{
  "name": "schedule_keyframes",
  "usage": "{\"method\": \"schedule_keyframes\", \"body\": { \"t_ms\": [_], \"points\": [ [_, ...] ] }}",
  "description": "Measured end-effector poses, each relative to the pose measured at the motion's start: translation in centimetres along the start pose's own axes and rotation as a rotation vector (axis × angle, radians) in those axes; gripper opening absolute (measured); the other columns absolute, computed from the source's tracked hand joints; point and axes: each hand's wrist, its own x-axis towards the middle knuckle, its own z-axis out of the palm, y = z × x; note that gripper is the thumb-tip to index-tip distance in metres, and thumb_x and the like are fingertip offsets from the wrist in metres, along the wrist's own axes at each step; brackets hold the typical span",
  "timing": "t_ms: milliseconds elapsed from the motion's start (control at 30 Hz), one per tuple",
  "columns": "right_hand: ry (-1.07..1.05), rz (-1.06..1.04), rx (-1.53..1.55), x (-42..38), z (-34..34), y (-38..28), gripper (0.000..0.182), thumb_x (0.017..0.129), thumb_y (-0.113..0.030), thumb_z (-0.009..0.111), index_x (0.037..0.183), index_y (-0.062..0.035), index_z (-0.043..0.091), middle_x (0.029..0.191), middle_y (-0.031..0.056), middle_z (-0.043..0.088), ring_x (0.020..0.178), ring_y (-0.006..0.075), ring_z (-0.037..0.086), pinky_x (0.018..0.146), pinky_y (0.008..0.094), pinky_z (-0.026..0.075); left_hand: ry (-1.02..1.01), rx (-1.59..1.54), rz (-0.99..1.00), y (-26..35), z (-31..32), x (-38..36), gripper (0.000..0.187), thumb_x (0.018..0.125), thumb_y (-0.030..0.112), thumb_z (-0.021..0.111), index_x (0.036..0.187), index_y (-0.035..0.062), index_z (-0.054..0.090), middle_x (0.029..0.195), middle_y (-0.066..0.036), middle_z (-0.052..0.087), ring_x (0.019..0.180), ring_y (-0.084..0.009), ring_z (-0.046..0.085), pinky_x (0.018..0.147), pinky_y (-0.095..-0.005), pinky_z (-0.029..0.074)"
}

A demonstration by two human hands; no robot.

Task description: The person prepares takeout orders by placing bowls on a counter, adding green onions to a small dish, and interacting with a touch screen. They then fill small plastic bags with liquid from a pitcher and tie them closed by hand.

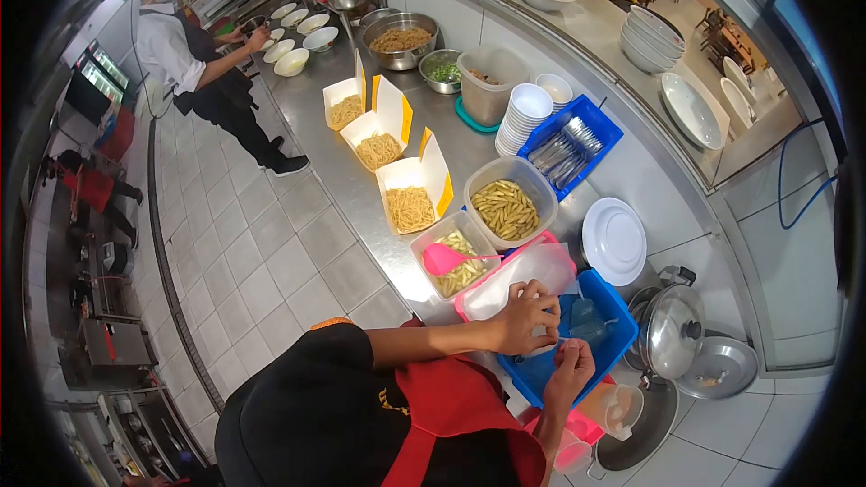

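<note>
My left hand [528,317] is closed, its fingers bent together over the near edge of a blue basket [622,307]. Just below it, my right hand [568,374] makes a pinch with thumb and fingers. Something thin and pale shows between the two hands, too small to name. Clear plastic bags [591,323] lie in the basket. Beside my left hand is a pink-edged translucent lid [514,284]. Past it stand a tub of pale cut pieces [460,252] with a pink ladle [442,259] in it and a tub of green pickles [507,209].
Three open boxes of noodles [410,207] line the counter's edge. Behind are stacked white bowls [525,115], a blue tray of cutlery [568,153] and a metal bowl of brown food [400,40]. White plates [614,239] and a glass pot lid [675,334] stand right. A co-worker [194,63] stands at bowls.
</note>
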Motion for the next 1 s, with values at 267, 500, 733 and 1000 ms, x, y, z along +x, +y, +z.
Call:
{"method": "schedule_keyframes", "body": {
  "t_ms": [267, 500, 733, 1000],
  "points": [
    [0.042, 0.028, 0.035, -0.8, -0.2, 0.5, 0.022, 0.099, -0.015, 0.051, 0.080, -0.0044, 0.054, 0.068, -0.0018, 0.047, 0.059, 0.0063, 0.041, 0.053, 0.0217, 0.033, -0.162, -0.110, -0.087, 0.1, 0.4, -0.5, 0.020, 0.076, 0.031, 0.074, 0.071, 0.0185, 0.059, 0.093, 0.008, 0.056, 0.112, -0.0236, 0.041, 0.095, -0.0478, 0.021],
    [0.210, -0.402, -0.560, -0.9, -0.9, -2.9, 0.008, 0.091, -0.001, 0.054, 0.085, 0.0000, 0.058, 0.077, 0.0076, 0.056, 0.076, 0.0193, 0.055, 0.067, 0.0309, 0.045, -0.117, -0.199, 0.073, 3.0, 2.2, 1.4, 0.011, 0.075, 0.019, 0.068, 0.072, 0.0166, 0.058, 0.094, 0.003, 0.053, 0.109, -0.0256, 0.042, 0.092, -0.0503, 0.022],
    [0.372, -0.506, -0.747, -2.8, -3.7, -2.8, 0.012, 0.077, 0.011, 0.057, 0.081, -0.0008, 0.058, 0.076, 0.0118, 0.059, 0.069, 0.0291, 0.056, 0.062, 0.0372, 0.045, -0.274, -0.227, 0.106, 4.5, 5.3, 1.2, 0.013, 0.077, 0.022, 0.072, 0.073, 0.0149, 0.061, 0.102, 0.002, 0.056, 0.111, -0.0250, 0.042, 0.094, -0.0459, 0.022],
    [0.166, 0.025, -0.755, -1.9, -5.8, 4.7, 0.013, 0.091, -0.007, 0.053, 0.088, 0.0020, 0.062, 0.083, 0.0203, 0.063, 0.072, 0.0378, 0.061, 0.064, 0.0464, 0.045, -0.434, -0.076, -0.082, 0.4, 3.2, -1.5, 0.045, 0.075, 0.017, 0.074, 0.118, 0.0135, 0.061, 0.111, -0.011, 0.058, 0.109, -0.0326, 0.047, 0.095, -0.0444, 0.036]
  ]
}}
